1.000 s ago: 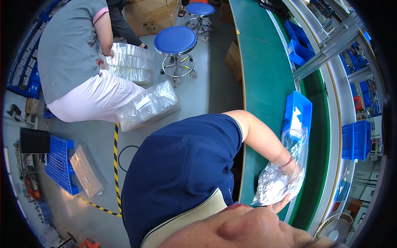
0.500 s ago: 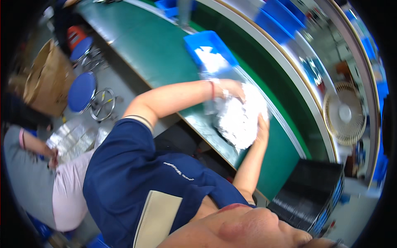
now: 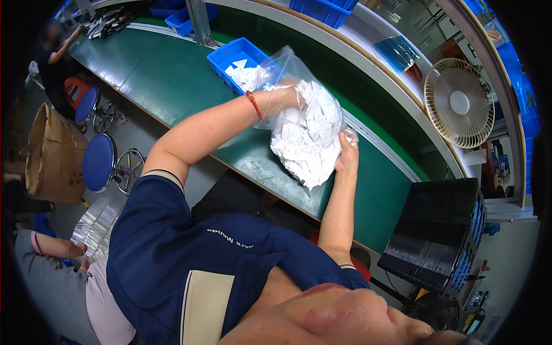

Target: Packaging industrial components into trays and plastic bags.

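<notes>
A clear plastic bag [image 3: 307, 141] full of small white paper pieces is held over the green belt table [image 3: 172, 86]. My left hand [image 3: 286, 95], with a red band on its wrist, is pushed inside the bag's mouth, and its fingers are blurred behind the plastic. My right hand [image 3: 348, 150] pinches the bag's right edge from outside. Just behind the bag, a blue bin [image 3: 230, 54] holds more white pieces.
A cream fan [image 3: 458, 103] stands at the right past the belt. A black stack of trays [image 3: 437, 236] sits by my right elbow. Two blue stools [image 3: 98, 164] and a brown cardboard drum [image 3: 52, 152] stand to the left. A seated person [image 3: 52, 282] handles clear bags at the lower left.
The view has swung round toward the table. The bag, which was lying on the belt under both hands, is now raised, and my left hand has gone inside it.
</notes>
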